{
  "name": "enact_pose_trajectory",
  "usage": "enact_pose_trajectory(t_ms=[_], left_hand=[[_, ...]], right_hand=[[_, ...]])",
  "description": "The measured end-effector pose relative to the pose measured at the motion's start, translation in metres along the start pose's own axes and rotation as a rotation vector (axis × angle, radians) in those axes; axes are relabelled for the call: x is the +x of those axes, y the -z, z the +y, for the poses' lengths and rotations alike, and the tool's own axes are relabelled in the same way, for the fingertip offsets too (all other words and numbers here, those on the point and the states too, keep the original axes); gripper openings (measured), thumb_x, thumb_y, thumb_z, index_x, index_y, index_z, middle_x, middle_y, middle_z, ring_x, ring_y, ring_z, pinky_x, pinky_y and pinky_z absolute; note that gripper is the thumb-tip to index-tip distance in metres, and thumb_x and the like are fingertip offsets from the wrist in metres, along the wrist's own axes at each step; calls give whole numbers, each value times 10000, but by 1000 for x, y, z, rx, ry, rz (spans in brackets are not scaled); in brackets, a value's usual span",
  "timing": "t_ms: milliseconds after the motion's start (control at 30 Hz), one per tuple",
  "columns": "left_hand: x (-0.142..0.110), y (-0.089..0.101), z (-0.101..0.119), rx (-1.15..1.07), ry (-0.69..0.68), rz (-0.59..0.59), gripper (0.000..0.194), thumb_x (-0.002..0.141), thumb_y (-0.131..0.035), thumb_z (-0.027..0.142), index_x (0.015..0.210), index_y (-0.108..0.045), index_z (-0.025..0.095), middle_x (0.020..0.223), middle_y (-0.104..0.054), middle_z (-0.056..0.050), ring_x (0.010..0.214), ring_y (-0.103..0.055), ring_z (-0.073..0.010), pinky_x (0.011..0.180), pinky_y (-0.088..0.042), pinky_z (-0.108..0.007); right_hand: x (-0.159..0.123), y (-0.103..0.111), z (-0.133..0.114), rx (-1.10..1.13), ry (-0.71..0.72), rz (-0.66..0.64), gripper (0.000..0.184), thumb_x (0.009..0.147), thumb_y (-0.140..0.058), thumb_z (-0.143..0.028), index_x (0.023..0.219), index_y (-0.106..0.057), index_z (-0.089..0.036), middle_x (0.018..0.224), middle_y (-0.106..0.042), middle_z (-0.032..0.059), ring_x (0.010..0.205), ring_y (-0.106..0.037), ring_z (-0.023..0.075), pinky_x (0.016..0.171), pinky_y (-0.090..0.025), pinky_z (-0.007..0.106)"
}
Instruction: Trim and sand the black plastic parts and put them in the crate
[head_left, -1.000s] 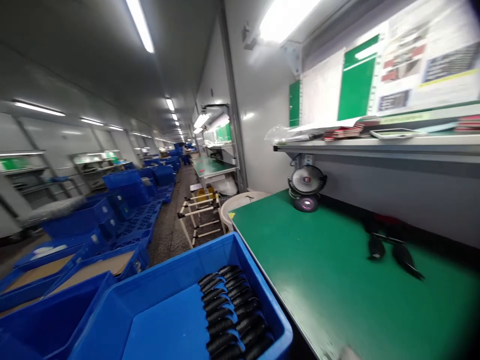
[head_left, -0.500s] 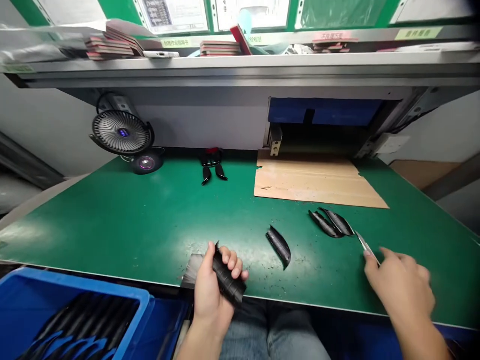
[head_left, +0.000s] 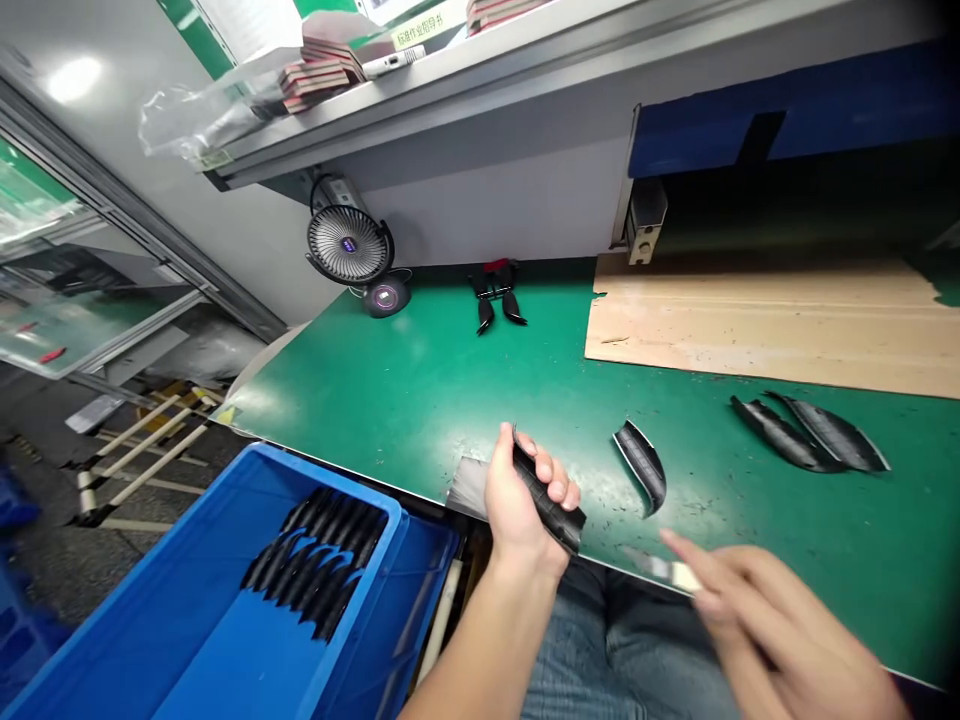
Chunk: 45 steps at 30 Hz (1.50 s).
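Observation:
My left hand point(head_left: 521, 500) grips a black ribbed curved plastic part point(head_left: 551, 505) at the near edge of the green bench point(head_left: 420, 390). My right hand point(head_left: 757, 625), blurred, holds a thin metal blade point(head_left: 660, 568) that points toward the held part. A similar black part point(head_left: 642, 464) lies on the bench just right of my left hand. Two more black parts point(head_left: 810, 434) lie farther right. A blue bin point(head_left: 225, 520) at the lower left holds several of the same black parts point(head_left: 319, 560).
A brown cardboard sheet point(head_left: 765, 325) covers the back right of the bench. A small desk fan point(head_left: 350, 246) and black pliers with red grips point(head_left: 496, 298) sit at the back. A shelf point(head_left: 420, 90) with stacked booklets runs overhead. My jeans-clad legs point(head_left: 622, 650) show below the bench.
The view swung from the aisle to the bench, then shifted left. My right hand with the blade moved left and nearer, toward the part in my left hand.

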<state>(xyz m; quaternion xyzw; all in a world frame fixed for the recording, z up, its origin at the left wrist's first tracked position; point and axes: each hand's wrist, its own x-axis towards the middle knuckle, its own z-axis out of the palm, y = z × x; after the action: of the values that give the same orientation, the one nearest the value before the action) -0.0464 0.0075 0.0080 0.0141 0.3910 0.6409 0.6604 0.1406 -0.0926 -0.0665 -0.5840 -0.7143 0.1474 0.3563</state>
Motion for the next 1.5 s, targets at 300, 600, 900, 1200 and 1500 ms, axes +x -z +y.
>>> enact_pose_trajectory(t_ms=[300,600,900,1200,1500], left_hand=[[-12,-3,9,54,-86,-74,384,918,-439,436,621,-435,193,408,-361,59,284,-295,-74,283,-269,-167],[-15,1,14,51,-78,-74,394,912,-446,457,619,-434,193,397,-350,60,279,-281,-71,286,-254,-160],[-16,5,12,99,-133,-57,393,908,-452,468,625,-441,195,390,-353,58,281,-276,-76,297,-260,-172],[-16,4,11,129,-146,-28,389,909,-449,460,627,-440,192,397,-363,57,286,-281,-74,309,-259,-175],[-6,9,8,82,-99,32,365,908,-461,430,633,-441,191,425,-374,54,311,-301,-74,318,-265,-176]], right_hand=[[22,-8,-42,291,-9,-320,274,961,-456,-343,1176,-615,-285,745,-584,-19,636,-611,88,596,-500,130],[28,-10,-46,212,-2,-366,210,952,-456,-369,982,-644,-282,655,-545,-37,533,-587,92,520,-485,144],[27,-13,-53,-24,77,-213,351,964,-382,-423,1012,-692,-265,665,-614,-6,446,-570,97,453,-469,157],[23,-15,-57,-182,112,-150,307,972,-369,-398,1015,-654,-291,668,-579,-31,454,-585,97,438,-443,172],[20,-19,-57,-360,213,-16,263,973,-400,-363,1032,-632,-253,686,-593,-31,485,-561,110,434,-343,263]])
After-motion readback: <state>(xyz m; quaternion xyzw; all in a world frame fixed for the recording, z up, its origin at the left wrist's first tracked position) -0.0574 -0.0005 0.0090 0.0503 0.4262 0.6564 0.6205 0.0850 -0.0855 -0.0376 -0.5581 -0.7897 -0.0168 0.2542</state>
